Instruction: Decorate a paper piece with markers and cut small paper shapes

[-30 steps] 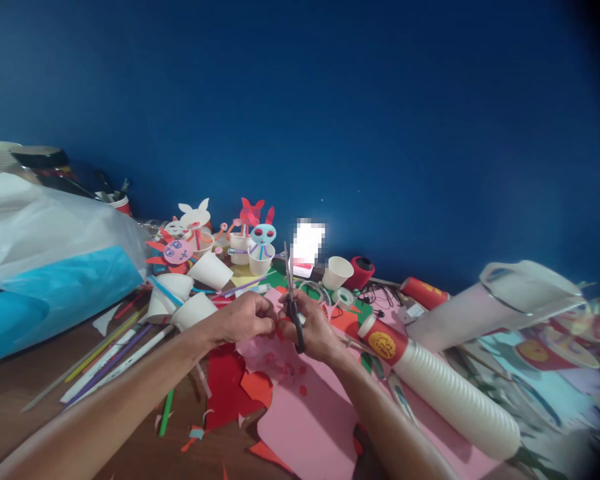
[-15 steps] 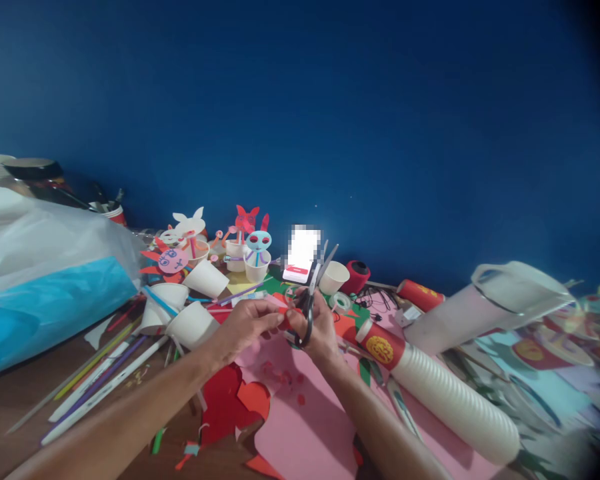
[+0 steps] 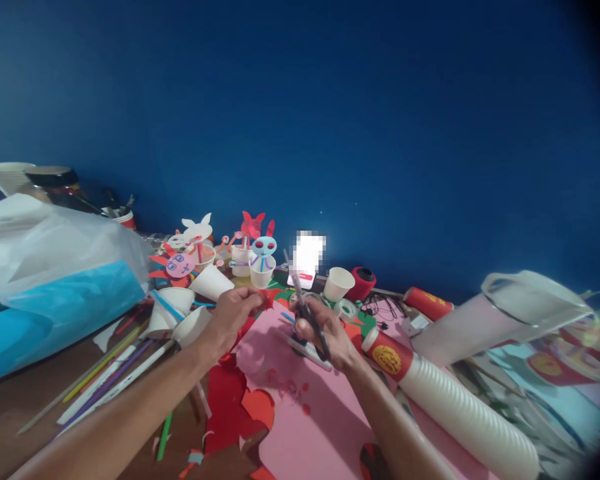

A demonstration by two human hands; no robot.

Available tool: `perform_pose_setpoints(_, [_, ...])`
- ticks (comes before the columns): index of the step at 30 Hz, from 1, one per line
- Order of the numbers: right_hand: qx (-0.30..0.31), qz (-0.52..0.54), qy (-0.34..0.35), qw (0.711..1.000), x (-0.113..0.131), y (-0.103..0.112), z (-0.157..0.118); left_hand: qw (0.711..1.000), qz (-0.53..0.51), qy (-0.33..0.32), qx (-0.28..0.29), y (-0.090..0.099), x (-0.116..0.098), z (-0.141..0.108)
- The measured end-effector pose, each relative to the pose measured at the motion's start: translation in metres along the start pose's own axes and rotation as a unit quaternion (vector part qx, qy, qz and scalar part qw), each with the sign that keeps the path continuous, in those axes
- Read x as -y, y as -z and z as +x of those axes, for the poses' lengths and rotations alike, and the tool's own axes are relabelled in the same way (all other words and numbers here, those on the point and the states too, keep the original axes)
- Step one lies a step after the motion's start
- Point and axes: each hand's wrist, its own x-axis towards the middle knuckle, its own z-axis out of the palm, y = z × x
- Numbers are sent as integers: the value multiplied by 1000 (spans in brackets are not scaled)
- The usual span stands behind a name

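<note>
My left hand [image 3: 236, 312] is over the left part of the pink paper, thumb and fingertips pinched on a small red paper piece [image 3: 267, 301]. My right hand [image 3: 329, 327] is wrapped round a pair of scissors [image 3: 314, 328] with black handles, the blades tipped up towards the phone [image 3: 307, 259]. A gap separates the two hands. Beneath them lies a large sheet of pink paper [image 3: 315, 427] with several tiny red scraps on it. Dark red paper [image 3: 225, 410] lies at its left edge.
Paper-cup puppets [image 3: 264, 248] stand at the back near the blue wall. Left are a plastic bag [image 3: 65, 267], tipped paper cups [image 3: 213, 283] and several pens [image 3: 103, 380]. A long cup stack [image 3: 465, 400] and a white pitcher [image 3: 460, 327] lie on the right.
My hands have moved apart, the left one carrying the red paper away from the scissors. The scissors have swung, their blades now leaning left. The camera view has shifted slightly.
</note>
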Motion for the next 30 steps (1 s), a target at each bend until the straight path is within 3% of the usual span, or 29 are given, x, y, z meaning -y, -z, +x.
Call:
perform_pose_setpoints(3, [94, -10, -2, 996, 0, 2, -1, 999, -13, -4, -36, 7, 5, 9])
perform_pose_setpoints(8, [143, 8, -39, 989, -6, 0, 0, 997, -18, -6, -72, 13, 9, 17])
perform_pose_setpoints(18, [156, 21, -74, 985, -10, 0, 2, 998, -48, -10, -51, 10, 0, 11])
perform_pose_setpoints(24, [138, 15, -44, 989, -14, -2, 2, 998, -57, 25, 4, 1, 4, 2])
perform_pose_setpoints(30, [134, 47, -57, 988, -16, -4, 1, 996, -62, 62, 34, -8, 4, -5])
